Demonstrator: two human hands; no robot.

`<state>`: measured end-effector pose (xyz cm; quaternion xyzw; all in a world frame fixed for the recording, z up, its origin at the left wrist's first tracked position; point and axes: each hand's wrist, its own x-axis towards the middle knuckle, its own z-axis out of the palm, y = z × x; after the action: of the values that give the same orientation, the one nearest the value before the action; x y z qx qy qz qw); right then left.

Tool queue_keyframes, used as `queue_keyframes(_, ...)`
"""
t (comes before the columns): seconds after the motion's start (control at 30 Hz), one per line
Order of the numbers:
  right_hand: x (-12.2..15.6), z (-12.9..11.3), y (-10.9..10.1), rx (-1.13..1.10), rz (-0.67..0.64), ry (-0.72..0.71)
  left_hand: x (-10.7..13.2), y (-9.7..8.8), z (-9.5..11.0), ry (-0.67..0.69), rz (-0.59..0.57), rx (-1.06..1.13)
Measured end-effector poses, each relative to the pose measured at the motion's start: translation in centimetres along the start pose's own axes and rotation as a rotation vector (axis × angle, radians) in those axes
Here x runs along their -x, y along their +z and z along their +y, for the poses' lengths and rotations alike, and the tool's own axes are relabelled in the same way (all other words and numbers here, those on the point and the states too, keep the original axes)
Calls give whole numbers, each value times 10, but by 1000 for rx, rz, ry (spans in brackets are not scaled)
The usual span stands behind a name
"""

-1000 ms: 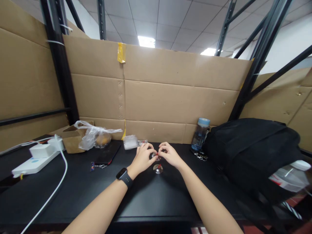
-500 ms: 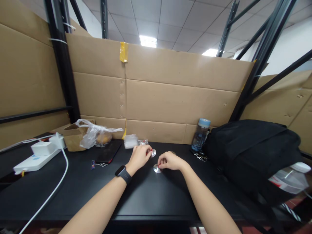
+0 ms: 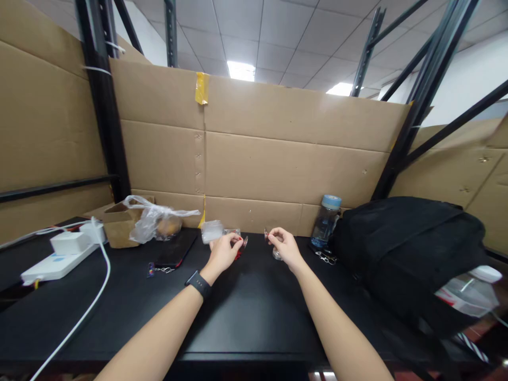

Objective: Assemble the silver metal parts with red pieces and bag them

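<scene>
My left hand, with a black watch on its wrist, is raised over the black table and pinches a small silver disc with a red part. My right hand is a little to the right at the same height. Its fingers pinch another small silver disc held on edge. A faint small object shows just under the right hand; I cannot make out what it is.
A small clear packet lies behind my left hand. A phone, keyring, paper box and plastic bag are to the left, with a white power strip. A water bottle, keys and black backpack are right.
Both hands were together on one disc, with another disc on the table. They parted, the right picked up the table disc, and now each hand holds a disc raised farther back.
</scene>
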<state>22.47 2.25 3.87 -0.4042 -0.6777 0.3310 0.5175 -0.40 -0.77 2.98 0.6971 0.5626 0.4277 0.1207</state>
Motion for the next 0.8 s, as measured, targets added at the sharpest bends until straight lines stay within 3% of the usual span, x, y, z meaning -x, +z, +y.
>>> queue_keyframes(0.1, 6, 0, 13, -61, -54, 48, 0, 4, 1, -2, 19, 105)
queue_keyframes(0.3, 22, -2, 42, -294, -187, 138, 4, 15, -1, 67, -74, 227)
queue_keyframes(0.5, 25, -6, 39, -428, -213, 228, 4, 16, -4, 72, -115, 258)
queue_keyframes(0.8, 25, -6, 34, -406, -259, 307, 5, 12, -1, 37, -115, 63)
